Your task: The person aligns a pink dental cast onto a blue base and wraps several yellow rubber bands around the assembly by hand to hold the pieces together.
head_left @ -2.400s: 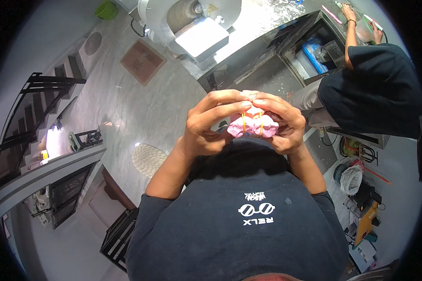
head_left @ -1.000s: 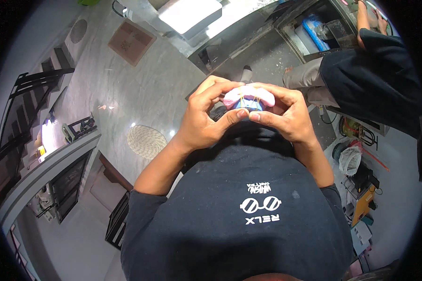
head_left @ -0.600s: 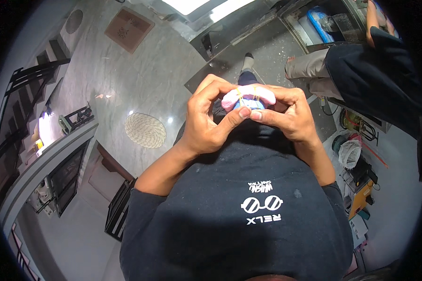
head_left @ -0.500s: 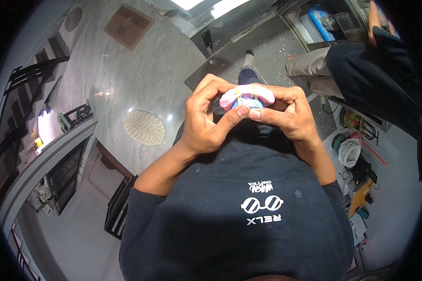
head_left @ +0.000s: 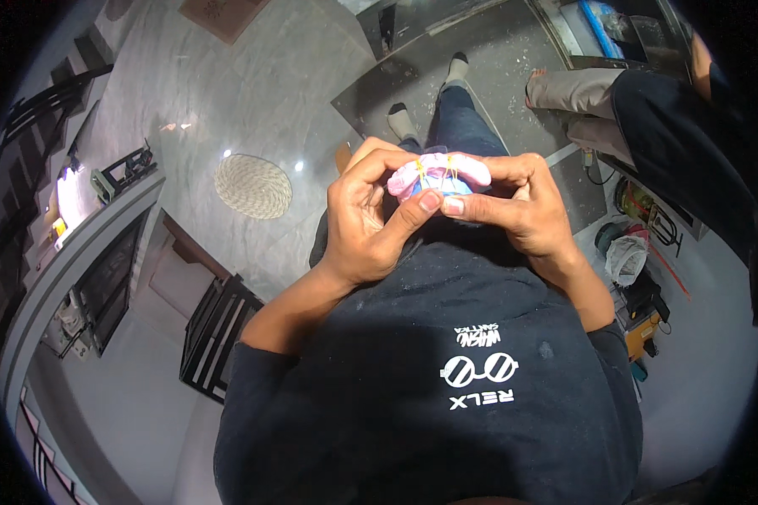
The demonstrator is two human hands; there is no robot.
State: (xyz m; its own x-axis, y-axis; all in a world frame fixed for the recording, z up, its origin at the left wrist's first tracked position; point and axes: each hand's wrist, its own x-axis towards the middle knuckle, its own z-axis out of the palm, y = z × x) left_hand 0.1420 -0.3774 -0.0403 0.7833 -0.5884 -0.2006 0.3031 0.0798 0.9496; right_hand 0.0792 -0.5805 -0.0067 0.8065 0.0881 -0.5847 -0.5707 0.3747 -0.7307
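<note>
In front of my dark shirt I hold a small pink-and-blue piece (head_left: 440,174) between both hands. Its upper part is a thick, curved pink roll with thin yellow strands running across it; blue shows underneath. My left hand (head_left: 369,210) grips its left end, the thumb pressed against the lower front. On the other end, my right hand (head_left: 526,206) closes in the same way, its thumb tip beside the left one. The fingers behind the piece are partly hidden, and its exact kind I cannot make out.
Another person's leg in light trousers (head_left: 577,91) is at the upper right, near an open cabinet (head_left: 636,38). On the tiled floor to the left lies a round woven mat (head_left: 253,186). A white bag (head_left: 626,259) and assorted items sit along the right side. Black slatted furniture (head_left: 219,337) stands at lower left.
The view has shifted, so both of my socked feet now show beyond my hands. The grip on the pink-and-blue piece stays nearly the same; the piece looks slightly tilted.
</note>
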